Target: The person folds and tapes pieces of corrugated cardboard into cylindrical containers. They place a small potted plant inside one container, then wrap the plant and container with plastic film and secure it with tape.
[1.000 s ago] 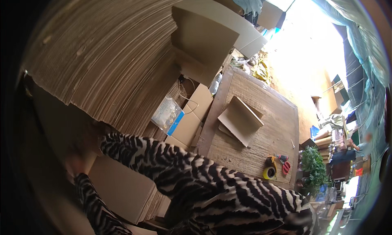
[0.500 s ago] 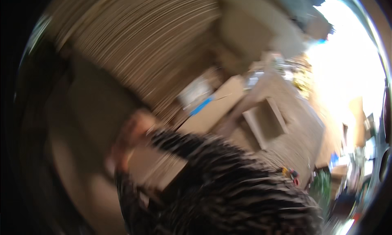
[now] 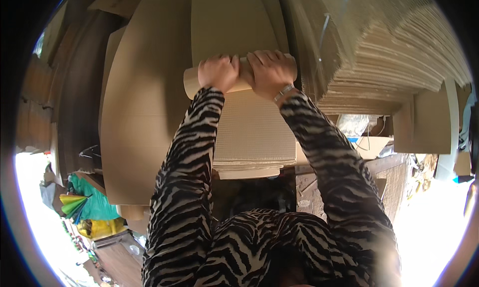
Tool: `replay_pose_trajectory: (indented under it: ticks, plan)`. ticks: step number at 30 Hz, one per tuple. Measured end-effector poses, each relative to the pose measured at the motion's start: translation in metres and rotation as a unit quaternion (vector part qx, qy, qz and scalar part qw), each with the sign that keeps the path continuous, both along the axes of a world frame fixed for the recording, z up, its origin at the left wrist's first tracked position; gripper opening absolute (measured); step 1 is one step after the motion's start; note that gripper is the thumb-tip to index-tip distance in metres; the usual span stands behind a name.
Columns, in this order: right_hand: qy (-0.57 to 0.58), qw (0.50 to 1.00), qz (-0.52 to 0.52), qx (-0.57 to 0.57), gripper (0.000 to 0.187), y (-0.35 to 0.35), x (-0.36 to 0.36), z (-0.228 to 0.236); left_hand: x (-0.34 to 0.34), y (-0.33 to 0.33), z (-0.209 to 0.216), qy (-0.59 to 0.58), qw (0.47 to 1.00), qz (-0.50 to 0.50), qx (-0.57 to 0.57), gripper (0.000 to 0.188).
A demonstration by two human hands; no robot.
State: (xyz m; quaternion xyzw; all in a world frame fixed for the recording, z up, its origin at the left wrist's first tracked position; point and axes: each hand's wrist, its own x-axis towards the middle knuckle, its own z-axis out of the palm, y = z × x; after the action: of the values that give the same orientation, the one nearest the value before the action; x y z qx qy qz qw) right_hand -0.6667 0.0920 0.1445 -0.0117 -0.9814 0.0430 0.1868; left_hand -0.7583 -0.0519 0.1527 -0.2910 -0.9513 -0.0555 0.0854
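Both arms, in zebra-striped sleeves, reach forward over a stack of cardboard sheets [image 3: 257, 132] with fine ridges on its top face. A cardboard sheet [image 3: 190, 83] is curled over into a roll across the far end of this stack. My left hand [image 3: 218, 72] is closed over the roll left of its middle, fingers bent over the top. Right beside it, my right hand [image 3: 271, 73] grips the roll toward its right end, a metal band [image 3: 284, 92] on the wrist. The palms hide part of the sheet.
A large cardboard panel [image 3: 137, 137] leans along the left, with another upright panel [image 3: 232, 25] ahead. Tall piles of flat cardboard [image 3: 384, 62] rise on the right. A wooden table [image 3: 391, 167] stands below them. Green [image 3: 97, 197] and yellow bags [image 3: 102, 228] lie at lower left.
The view has swung round from the blurred table and cardboard piles to the sheets ahead. My hands, smeared before, now show closed on the curled cardboard sheet.
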Motion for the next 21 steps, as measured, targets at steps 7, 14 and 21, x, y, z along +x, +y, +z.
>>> replay_pose_trajectory:
  ticks: [7, 14, 21]
  plan:
    - [-0.055, 0.997, 0.032, 0.034, 0.087, 0.019, -0.029, 0.014, -0.048, 0.033, 0.010, -0.071, 0.995, 0.055, 0.042, 0.047]
    - [-0.055, 0.994, 0.023, 0.091, 0.085, 0.018, -0.024, 0.012, -0.039, 0.032, -0.001, 0.071, 0.991, 0.019, 0.110, 0.034]
    - [-0.170, 0.985, -0.008, 0.035, 0.082, -0.031, 0.075, 0.023, 0.083, -0.058, -0.026, 0.129, 0.970, -0.120, 0.170, 0.038]
